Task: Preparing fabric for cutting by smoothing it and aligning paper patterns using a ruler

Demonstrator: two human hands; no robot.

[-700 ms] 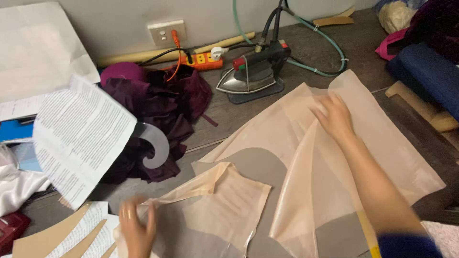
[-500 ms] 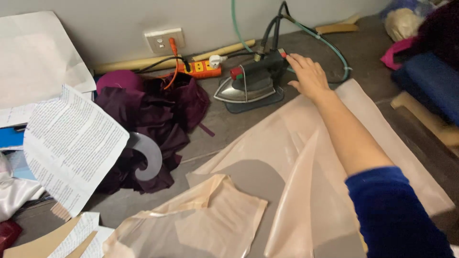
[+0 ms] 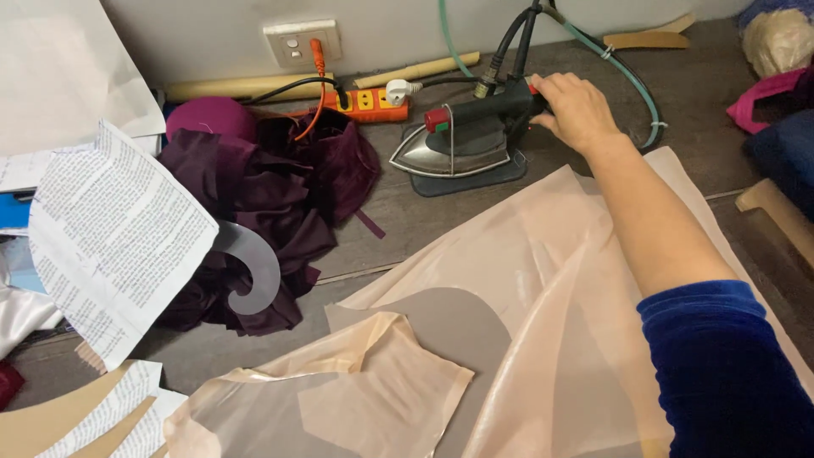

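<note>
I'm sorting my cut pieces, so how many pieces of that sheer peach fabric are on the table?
2: a large sheet under the right hand's arm, a smaller folded piece at the front edge. More may lie hidden beneath.

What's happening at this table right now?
A person's right hand grips the black handle of a steam iron sitting on its dark pad near the wall. Sheer peach fabric lies spread in front, with a pile of dark purple cloth and printed paper alongside. The left hand is out of view.

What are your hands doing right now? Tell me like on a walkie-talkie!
Right hand gripping the iron by its handle. Left hand out of view. Iron sits on its dark mat, nose left. Sheer peach fabric spread beside it; nothing blocking.
</note>
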